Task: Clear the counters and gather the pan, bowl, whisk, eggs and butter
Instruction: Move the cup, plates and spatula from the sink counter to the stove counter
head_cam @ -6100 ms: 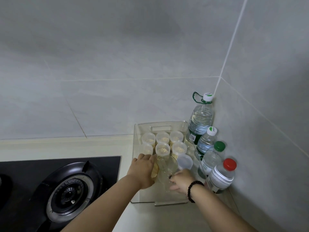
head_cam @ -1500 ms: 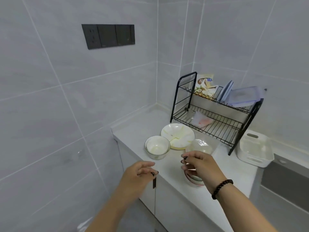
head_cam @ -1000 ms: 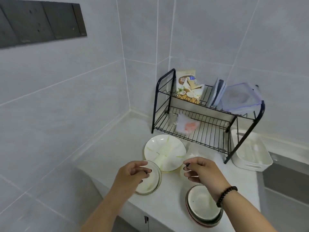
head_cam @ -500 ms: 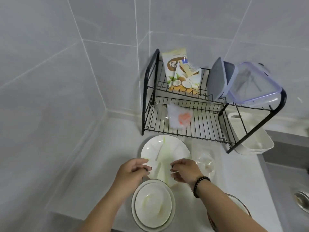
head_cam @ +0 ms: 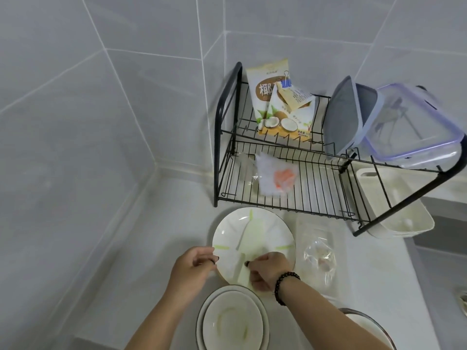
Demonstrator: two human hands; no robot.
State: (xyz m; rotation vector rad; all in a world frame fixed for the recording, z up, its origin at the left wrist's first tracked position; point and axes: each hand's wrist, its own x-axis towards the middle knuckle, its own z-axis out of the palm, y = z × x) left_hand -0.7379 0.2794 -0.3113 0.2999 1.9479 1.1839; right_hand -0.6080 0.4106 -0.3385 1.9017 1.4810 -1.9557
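Head view, hands: we grip the round white plate with pale green stripes point(head_cam: 252, 238) at its near rim from both sides. Our left hand point(head_cam: 190, 270) pinches the left edge, and our right hand point(head_cam: 265, 270), a black bead bracelet point(head_cam: 284, 286) on its wrist, curls over the lower right part.
Head view, plate: it sits on the pale grey counter point(head_cam: 156, 223), just in front of the black wire dish rack point(head_cam: 290, 173).
Head view, bowl: a white bowl with a faint green smear point(head_cam: 232, 322) stands nearest us, just below the plate; a second rimmed bowl point(head_cam: 366, 327) shows at the lower right edge.
Head view, rack: a coconut-print packet point(head_cam: 278, 107) and clear plastic boxes point(head_cam: 409, 127) fill the upper shelf, and a clear bag with orange contents point(head_cam: 276, 176) lies on the lower one.
Head view, beside the plate: a crumpled clear bag point(head_cam: 319, 258) lies to its right, and a cream plastic tub point(head_cam: 394, 205) stands behind the rack's right leg.
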